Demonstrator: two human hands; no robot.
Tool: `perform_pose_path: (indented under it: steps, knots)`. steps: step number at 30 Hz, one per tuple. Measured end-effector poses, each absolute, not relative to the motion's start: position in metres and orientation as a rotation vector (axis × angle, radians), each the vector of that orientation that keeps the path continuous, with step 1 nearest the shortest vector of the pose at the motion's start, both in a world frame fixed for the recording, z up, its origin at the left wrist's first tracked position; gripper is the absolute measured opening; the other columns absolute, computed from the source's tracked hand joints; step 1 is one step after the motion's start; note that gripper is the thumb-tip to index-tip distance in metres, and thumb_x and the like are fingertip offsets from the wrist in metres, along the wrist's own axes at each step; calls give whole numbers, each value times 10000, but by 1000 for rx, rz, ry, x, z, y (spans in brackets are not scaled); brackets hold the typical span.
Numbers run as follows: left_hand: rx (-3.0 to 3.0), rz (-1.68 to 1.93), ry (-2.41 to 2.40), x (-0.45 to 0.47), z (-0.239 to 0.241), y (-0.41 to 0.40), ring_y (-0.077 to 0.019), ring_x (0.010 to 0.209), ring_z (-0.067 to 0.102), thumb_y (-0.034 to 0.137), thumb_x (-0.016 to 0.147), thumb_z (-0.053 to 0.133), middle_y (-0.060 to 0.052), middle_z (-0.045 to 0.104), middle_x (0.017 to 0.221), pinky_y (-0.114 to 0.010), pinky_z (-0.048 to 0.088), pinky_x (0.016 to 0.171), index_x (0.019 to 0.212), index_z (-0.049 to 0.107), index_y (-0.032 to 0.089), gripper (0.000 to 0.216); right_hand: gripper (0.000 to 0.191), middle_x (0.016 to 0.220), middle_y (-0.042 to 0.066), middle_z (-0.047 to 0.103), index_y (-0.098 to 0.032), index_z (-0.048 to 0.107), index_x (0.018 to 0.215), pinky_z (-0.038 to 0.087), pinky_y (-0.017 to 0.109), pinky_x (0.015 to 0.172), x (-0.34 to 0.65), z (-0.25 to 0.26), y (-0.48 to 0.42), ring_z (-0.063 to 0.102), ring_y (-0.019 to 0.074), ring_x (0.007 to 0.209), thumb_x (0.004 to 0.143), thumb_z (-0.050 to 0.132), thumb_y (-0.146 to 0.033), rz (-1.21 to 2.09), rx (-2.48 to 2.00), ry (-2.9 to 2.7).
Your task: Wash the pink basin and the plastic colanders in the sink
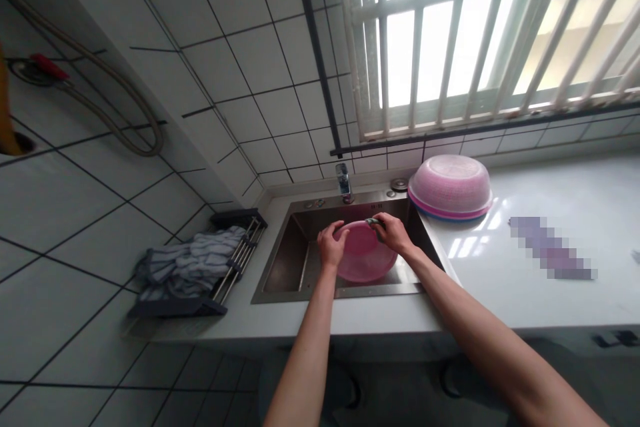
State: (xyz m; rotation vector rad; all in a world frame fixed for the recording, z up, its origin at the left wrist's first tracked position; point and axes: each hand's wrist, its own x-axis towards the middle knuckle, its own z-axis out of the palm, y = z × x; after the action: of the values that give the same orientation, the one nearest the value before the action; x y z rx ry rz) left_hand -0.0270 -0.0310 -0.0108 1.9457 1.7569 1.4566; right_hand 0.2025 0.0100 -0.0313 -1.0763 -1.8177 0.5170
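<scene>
A pink plastic basin [367, 257] is held tilted inside the stainless steel sink [285, 267], its open side toward me. My left hand [332, 245] grips the basin's upper left rim, thumb on the inner side and fingers behind. At the upper right rim, my right hand [393, 232] is closed around a small green scouring pad [373, 221], pressed against the rim. Most of the pad is hidden by the fingers. The faucet [343, 181] stands behind the basin, and I cannot make out any running water.
Upside-down pink basins [450, 183] are stacked on the white counter [540, 187] right of the sink. A blurred-out purplish item [550, 248] lies farther right. Left of the sink, a rack [240, 260] holds grey cloths [195, 257]. A barred window [480, 33] is above the counter.
</scene>
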Motion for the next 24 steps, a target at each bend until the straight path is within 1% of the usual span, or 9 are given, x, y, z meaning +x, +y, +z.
perform_pose_path:
  steps: [2, 4, 6, 8, 12, 16, 19, 24]
  knots:
    - [2097, 1390, 1747, -23, -10, -32, -263, 1144, 727, 251, 873, 822, -61, 802, 1201, -438, 506, 1091, 1165, 768, 268, 297, 116, 995, 62, 773, -232, 734, 1013, 502, 298, 811, 199, -29, 6, 712, 217, 888, 970, 627, -226, 500, -1054, -1860]
    - [2163, 1318, 1711, -18, -9, -33, -261, 1146, 722, 266, 885, 818, -59, 805, 1186, -434, 498, 1093, 1129, 784, 278, 246, 118, 1007, 65, 770, -229, 735, 1023, 501, 301, 817, 195, -26, 3, 711, 219, 901, 965, 634, -212, 493, -1019, -1889]
    - [2136, 1289, 1675, -16, -9, -34, -250, 1095, 735, 275, 908, 795, -53, 816, 1123, -403, 519, 1047, 1056, 799, 280, 148, 118, 1016, 66, 771, -229, 741, 1031, 504, 303, 818, 191, -23, 0, 714, 222, 911, 965, 643, -217, 511, -974, -1897]
    - [2068, 1309, 1647, -17, -10, -33, -240, 1037, 746, 295, 929, 771, -44, 821, 1070, -372, 537, 993, 1019, 804, 285, 96, 111, 1011, 63, 775, -235, 752, 1031, 509, 305, 816, 188, -21, -1, 720, 223, 910, 966, 663, -246, 539, -928, -1883]
    - [1869, 1438, 1660, -24, -11, -31, -235, 978, 755, 332, 929, 767, -41, 821, 1050, -338, 544, 931, 1027, 800, 287, 113, 127, 991, 54, 792, -252, 780, 1019, 530, 318, 814, 192, -24, 6, 737, 234, 900, 964, 689, -320, 574, -929, -1776]
    - [1683, 1557, 1687, -31, -12, -28, -237, 967, 759, 332, 927, 765, -57, 817, 1048, -319, 543, 892, 1032, 789, 258, 130, 146, 942, 45, 807, -251, 801, 973, 561, 323, 763, 205, -32, 15, 752, 238, 846, 947, 697, -350, 672, -1022, -1650]
    - [1740, 1533, 1696, -31, -14, -29, -241, 971, 749, 340, 933, 761, -57, 812, 1045, -324, 537, 896, 1042, 786, 262, 137, 152, 926, 43, 803, -249, 804, 959, 559, 316, 738, 209, -34, 16, 746, 235, 833, 936, 710, -366, 707, -1024, -1651]
    - [1957, 1428, 1678, -23, -13, -32, -245, 1024, 730, 299, 933, 766, -56, 809, 1066, -355, 522, 959, 1029, 795, 274, 103, 167, 909, 55, 765, -232, 798, 942, 494, 303, 719, 201, -28, 7, 699, 217, 809, 922, 748, -389, 613, -1011, -1722]
